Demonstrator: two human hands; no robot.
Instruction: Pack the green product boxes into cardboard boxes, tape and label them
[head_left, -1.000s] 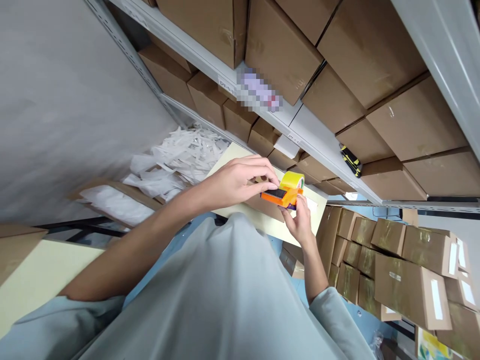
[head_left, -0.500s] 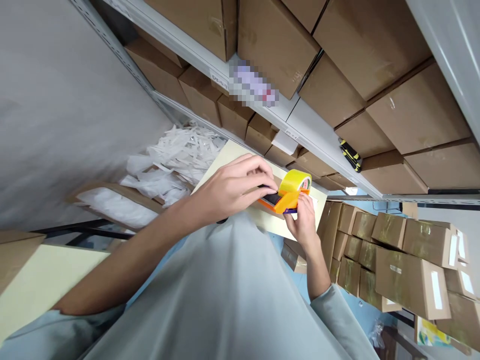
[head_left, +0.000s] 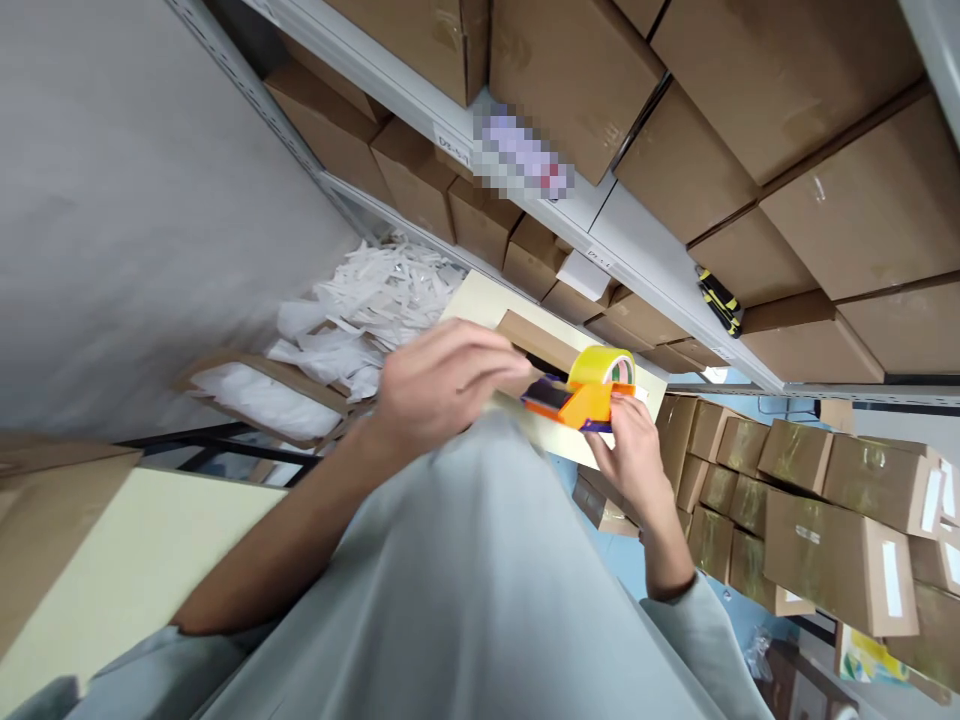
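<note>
My right hand [head_left: 634, 445] grips an orange and purple tape dispenser [head_left: 589, 405] from its right side. A roll of yellow tape [head_left: 602, 368] sits on top of the dispenser. Just left of it, my left hand [head_left: 454, 375] is closed, thumb and fingertips drawn together toward the dispenser's front end and apart from it. Motion smears this hand, and whatever is pinched in it, if anything, cannot be made out. Behind the dispenser, a brown cardboard piece [head_left: 541, 340] with a dark area beside it lies on the pale tabletop [head_left: 480, 292], partly hidden by my hands.
Shelving [head_left: 645, 230] full of cardboard boxes rises ahead, with a black and yellow cutter [head_left: 720, 300] on its ledge. White paper scraps [head_left: 390, 290] are heaped at the left. Taped cartons [head_left: 821, 535] are stacked at the right. Another pale tabletop [head_left: 172, 530] is at lower left.
My left hand has moved left, away from the dispenser, its fingers drawing together. The right hand keeps hold of the dispenser. The view has shifted slightly, uncovering more of the cardboard piece.
</note>
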